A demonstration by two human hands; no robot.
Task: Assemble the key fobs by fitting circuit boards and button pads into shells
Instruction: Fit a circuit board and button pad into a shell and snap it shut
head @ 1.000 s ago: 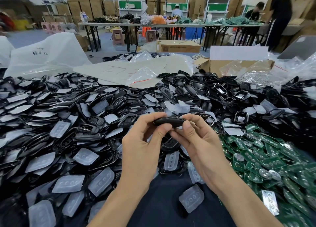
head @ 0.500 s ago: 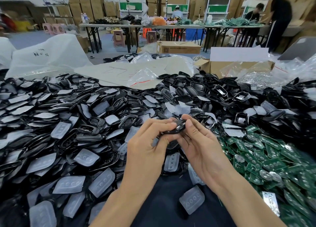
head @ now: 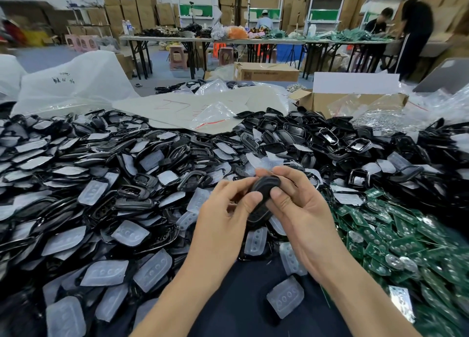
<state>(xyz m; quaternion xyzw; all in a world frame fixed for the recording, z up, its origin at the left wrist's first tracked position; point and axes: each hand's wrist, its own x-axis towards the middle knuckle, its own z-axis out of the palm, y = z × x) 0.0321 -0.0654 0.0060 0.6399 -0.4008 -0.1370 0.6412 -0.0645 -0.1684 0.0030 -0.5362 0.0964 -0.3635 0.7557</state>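
Head view: my left hand (head: 223, 217) and right hand (head: 302, 209) pinch one black shell (head: 264, 192) above the heap (head: 127, 184); I judge it nearly closed, but loose button pads (head: 285, 297) and circuit boards (head: 396, 245) abound

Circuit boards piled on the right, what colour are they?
The circuit boards are green with silvery round spots, seen best in the head view.

I see the fob shell (head: 264, 192) between the left hand (head: 223, 217) and the right hand (head: 302, 209), over the near edge of the heap of shells and button pads (head: 127, 184), which spreads left and behind. The circuit boards (head: 406, 247) lie to the right. Behind them stands an open carton (head: 342, 103), with a paper sheet (head: 193, 108) to its left on the heap.
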